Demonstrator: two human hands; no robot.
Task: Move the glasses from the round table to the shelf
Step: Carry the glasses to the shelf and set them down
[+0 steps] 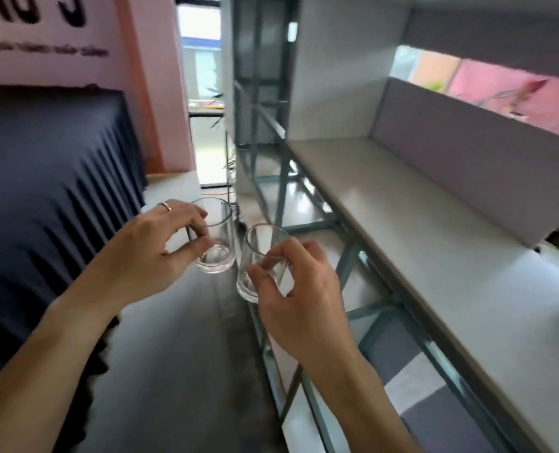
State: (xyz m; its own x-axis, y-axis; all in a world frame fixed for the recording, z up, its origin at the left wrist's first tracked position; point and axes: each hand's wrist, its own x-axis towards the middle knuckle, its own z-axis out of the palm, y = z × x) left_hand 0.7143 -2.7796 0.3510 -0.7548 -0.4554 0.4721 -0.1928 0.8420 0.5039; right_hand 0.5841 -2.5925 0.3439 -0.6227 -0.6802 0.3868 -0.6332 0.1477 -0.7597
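Holding 2 glasses: left glass (215, 238) in L hand (160, 243), right glass (258, 263) in R hand (299, 289).

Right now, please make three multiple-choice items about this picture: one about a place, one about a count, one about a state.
1. Where is the shelf relative to the hands?
A. on the person's right
B. on the person's left
C. behind the hands

2. How many glasses are held?
A. one
B. two
C. three

3. What is in the glasses?
A. water
B. juice
C. nothing visible

Answers:
1. A, the shelf board runs along the right side.
2. B, the left hand grips the left glass and the right hand grips the right glass.
3. C, both look clear and empty.
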